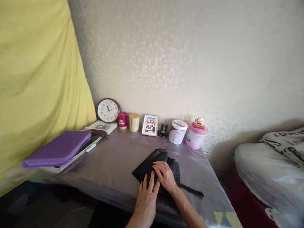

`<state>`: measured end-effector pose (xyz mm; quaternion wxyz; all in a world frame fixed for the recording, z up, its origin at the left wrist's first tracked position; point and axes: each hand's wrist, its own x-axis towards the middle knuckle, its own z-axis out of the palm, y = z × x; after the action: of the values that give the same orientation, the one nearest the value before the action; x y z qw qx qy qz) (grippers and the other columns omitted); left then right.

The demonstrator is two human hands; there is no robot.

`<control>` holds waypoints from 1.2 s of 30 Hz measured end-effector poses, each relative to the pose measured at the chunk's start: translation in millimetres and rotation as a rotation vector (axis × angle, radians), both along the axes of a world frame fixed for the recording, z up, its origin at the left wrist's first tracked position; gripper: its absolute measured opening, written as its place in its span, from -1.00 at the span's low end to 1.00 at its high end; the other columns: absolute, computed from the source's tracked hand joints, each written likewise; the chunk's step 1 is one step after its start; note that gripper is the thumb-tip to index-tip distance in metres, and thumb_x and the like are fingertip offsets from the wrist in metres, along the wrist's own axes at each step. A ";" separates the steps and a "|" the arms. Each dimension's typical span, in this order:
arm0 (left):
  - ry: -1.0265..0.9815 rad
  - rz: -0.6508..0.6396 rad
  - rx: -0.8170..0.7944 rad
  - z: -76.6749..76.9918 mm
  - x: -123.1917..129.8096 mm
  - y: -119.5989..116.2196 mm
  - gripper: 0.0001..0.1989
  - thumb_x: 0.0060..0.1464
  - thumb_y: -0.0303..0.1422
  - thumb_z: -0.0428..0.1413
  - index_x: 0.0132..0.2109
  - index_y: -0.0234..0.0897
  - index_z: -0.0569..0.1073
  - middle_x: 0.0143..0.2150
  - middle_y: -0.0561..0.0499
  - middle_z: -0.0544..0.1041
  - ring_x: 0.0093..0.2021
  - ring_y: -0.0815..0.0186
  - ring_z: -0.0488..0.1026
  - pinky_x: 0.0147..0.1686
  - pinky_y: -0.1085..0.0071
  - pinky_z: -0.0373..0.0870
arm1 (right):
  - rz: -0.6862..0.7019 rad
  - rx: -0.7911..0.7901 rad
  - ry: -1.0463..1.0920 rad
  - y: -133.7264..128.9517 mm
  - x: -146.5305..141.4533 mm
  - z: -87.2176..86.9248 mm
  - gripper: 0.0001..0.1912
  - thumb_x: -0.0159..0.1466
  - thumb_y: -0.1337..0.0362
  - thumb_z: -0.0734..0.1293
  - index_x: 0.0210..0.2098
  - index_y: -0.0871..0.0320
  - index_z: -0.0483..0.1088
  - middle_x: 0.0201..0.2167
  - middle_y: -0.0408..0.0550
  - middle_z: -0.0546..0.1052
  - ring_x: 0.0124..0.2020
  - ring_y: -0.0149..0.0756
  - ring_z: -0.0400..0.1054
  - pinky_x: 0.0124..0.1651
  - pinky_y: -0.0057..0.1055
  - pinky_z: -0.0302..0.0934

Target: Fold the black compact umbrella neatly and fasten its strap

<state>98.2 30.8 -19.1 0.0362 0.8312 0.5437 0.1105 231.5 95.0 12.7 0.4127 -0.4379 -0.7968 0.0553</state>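
A black folded fabric item [152, 160] with a loose strap [193, 190] lies bunched on the table [106, 164] near its front edge. I cannot make out what kind of item it is. My left hand [147, 196] rests on its near side, fingers spread and stretched forward. Across its middle lies my right hand [165, 175], palm down, with the fingers slightly bent and pointing left. The hands almost meet at the fingertips. The strap trails to the right, beyond my right wrist.
Along the wall stand a clock [108, 110], a red can [123, 120], a yellow can [134, 123], a framed panda picture [150, 125], a small black device [163, 130] and two tubs [177, 133]. A purple folder [59, 147] lies at left. White bedding [256, 164] is at right.
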 end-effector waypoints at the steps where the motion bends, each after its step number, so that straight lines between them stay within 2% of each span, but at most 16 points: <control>1: 0.020 0.012 -0.012 2.9 0.9 -0.7 -0.13 -0.19 -0.73 -0.19 0.27 -0.01 -0.15 0.34 0.04 -0.15 0.27 0.03 -0.09 0.14 0.07 0.05 | -0.006 0.018 -0.023 2.7 4.4 -2.6 -0.74 0.29 0.31 0.14 -0.17 0.11 0.44 -0.13 -0.01 0.50 0.00 -0.26 0.28 0.07 -0.22 0.16; 4: 0.054 0.030 -0.031 8.4 3.3 -1.2 -0.09 -0.21 -0.76 -0.21 0.26 -0.01 -0.24 0.34 0.04 -0.18 0.27 0.04 -0.09 0.13 0.07 0.07 | -0.048 0.055 -0.096 21.9 17.9 -9.8 -0.71 0.30 0.30 0.12 -0.09 0.13 0.40 -0.04 0.01 0.44 0.08 -0.23 0.20 0.13 -0.15 0.09; 8: 0.061 0.047 -0.053 10.5 4.5 -1.1 -0.07 -0.22 -0.77 -0.20 0.26 0.00 -0.28 0.34 0.06 -0.24 0.28 0.05 -0.12 0.15 0.09 0.04 | -0.115 0.062 -0.143 61.0 31.9 -17.2 -0.68 0.31 0.28 0.09 -0.07 0.12 0.39 -0.01 0.01 0.42 0.11 -0.21 0.18 0.14 -0.12 0.06; 11: 0.055 0.049 -0.098 12.4 4.0 -1.0 -0.05 -0.24 -0.76 -0.19 0.26 -0.01 -0.29 0.34 0.07 -0.28 0.28 0.06 -0.14 0.16 0.12 0.01 | -0.164 -0.014 -0.178 88.8 39.0 -18.1 -0.67 0.31 0.28 0.07 -0.08 0.12 0.40 -0.01 -0.02 0.44 0.08 -0.27 0.22 0.14 -0.21 0.07; 14: 0.034 0.047 -0.138 11.9 2.8 0.2 -0.05 -0.24 -0.72 -0.16 0.26 -0.02 -0.32 0.34 0.09 -0.33 0.29 0.07 -0.18 0.17 0.14 -0.01 | -0.269 -0.106 -0.188 104.5 42.6 -10.9 -0.68 0.31 0.28 0.07 -0.14 0.10 0.42 -0.05 -0.02 0.47 0.01 -0.30 0.29 0.10 -0.26 0.10; 16: 0.003 0.036 -0.138 9.9 1.9 0.9 -0.05 -0.23 -0.68 -0.14 0.26 -0.03 -0.35 0.34 0.10 -0.36 0.29 0.07 -0.19 0.17 0.16 -0.02 | -0.366 -0.102 -0.166 102.7 41.1 -2.5 -0.68 0.30 0.27 0.08 -0.18 0.12 0.44 -0.04 0.04 0.46 0.02 -0.23 0.29 0.09 -0.19 0.10; 18: -0.020 0.034 -0.130 8.4 1.1 1.0 -0.05 -0.23 -0.66 -0.12 0.27 -0.06 -0.36 0.34 0.10 -0.38 0.30 0.07 -0.20 0.17 0.17 -0.02 | -0.374 -0.044 -0.142 90.1 34.7 5.1 -0.69 0.30 0.27 0.09 -0.19 0.15 0.44 -0.04 0.09 0.45 0.03 -0.20 0.27 0.08 -0.17 0.08; 19: -0.025 0.033 -0.126 8.3 0.8 0.6 -0.05 -0.23 -0.65 -0.12 0.27 -0.07 -0.36 0.34 0.09 -0.39 0.30 0.08 -0.20 0.17 0.17 -0.02 | -0.326 -0.012 -0.141 81.2 29.8 7.4 -0.70 0.30 0.26 0.09 -0.20 0.15 0.44 -0.07 0.07 0.47 0.02 -0.21 0.27 0.09 -0.19 0.08; 21: -0.016 0.032 -0.129 10.0 0.6 -0.5 -0.05 -0.25 -0.66 -0.12 0.27 -0.10 -0.35 0.34 0.08 -0.37 0.30 0.08 -0.21 0.17 0.16 -0.02 | -0.099 0.007 -0.176 63.5 18.9 7.9 -0.71 0.31 0.26 0.10 -0.25 0.11 0.45 -0.21 -0.02 0.53 -0.02 -0.29 0.30 0.09 -0.26 0.07; 22: -0.012 0.027 -0.131 11.5 0.6 -1.0 -0.05 -0.25 -0.66 -0.12 0.27 -0.11 -0.34 0.34 0.07 -0.36 0.30 0.08 -0.20 0.17 0.16 -0.02 | -0.003 -0.006 -0.213 57.0 14.1 6.3 -0.71 0.31 0.25 0.11 -0.28 0.08 0.45 -0.26 -0.06 0.54 -0.02 -0.29 0.30 0.11 -0.23 0.04; 24: -0.006 0.025 -0.133 14.8 0.9 -2.0 -0.05 -0.26 -0.67 -0.13 0.28 -0.12 -0.31 0.34 0.05 -0.33 0.29 0.08 -0.19 0.17 0.16 -0.01 | 0.038 -0.028 -0.236 52.5 9.0 1.9 -0.72 0.30 0.25 0.12 -0.30 0.06 0.46 -0.25 -0.09 0.55 0.01 -0.26 0.28 0.15 -0.13 -0.04; 27: -0.018 0.026 -0.121 18.7 1.0 -2.7 -0.06 -0.26 -0.67 -0.13 0.28 -0.13 -0.28 0.34 0.03 -0.33 0.29 0.08 -0.17 0.15 0.18 0.03 | -0.159 -0.030 -0.112 63.5 18.5 -1.7 -0.74 0.26 0.27 0.14 -0.23 0.11 0.45 -0.10 0.01 0.49 0.06 -0.19 0.23 0.14 -0.09 -0.02; 30: -0.030 0.010 -0.121 20.2 -0.6 -3.1 -0.07 -0.25 -0.66 -0.12 0.29 -0.16 -0.27 0.34 0.00 -0.32 0.29 0.07 -0.18 0.14 0.18 0.05 | -0.380 -0.121 0.145 71.3 46.3 -0.4 -0.73 0.17 0.25 0.20 -0.20 0.16 0.43 -0.06 0.06 0.45 0.02 -0.17 0.27 0.10 -0.15 0.06; 33: -0.062 -0.014 -0.107 20.1 -3.7 -3.5 -0.09 -0.23 -0.64 -0.11 0.29 -0.18 -0.26 0.34 -0.01 -0.32 0.30 0.09 -0.20 0.15 0.19 0.03 | -0.550 -0.242 0.320 55.3 79.6 -1.9 -0.68 0.15 0.18 0.16 -0.23 0.19 0.42 -0.19 0.09 0.50 -0.12 -0.15 0.36 -0.01 -0.18 0.17; 36: -0.091 -0.033 -0.090 18.6 -6.5 -3.4 -0.10 -0.21 -0.64 -0.12 0.29 -0.21 -0.27 0.34 -0.03 -0.33 0.30 0.11 -0.20 0.16 0.20 0.02 | -0.627 -0.324 0.370 23.3 102.3 -9.7 -0.70 0.13 0.13 0.15 -0.34 0.16 0.42 -0.38 0.05 0.52 -0.30 -0.16 0.42 -0.20 -0.22 0.28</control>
<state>91.7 27.4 -0.5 0.1000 0.8316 0.5321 0.1232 333.8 118.4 2.9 0.4718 -0.7021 -0.5174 0.1295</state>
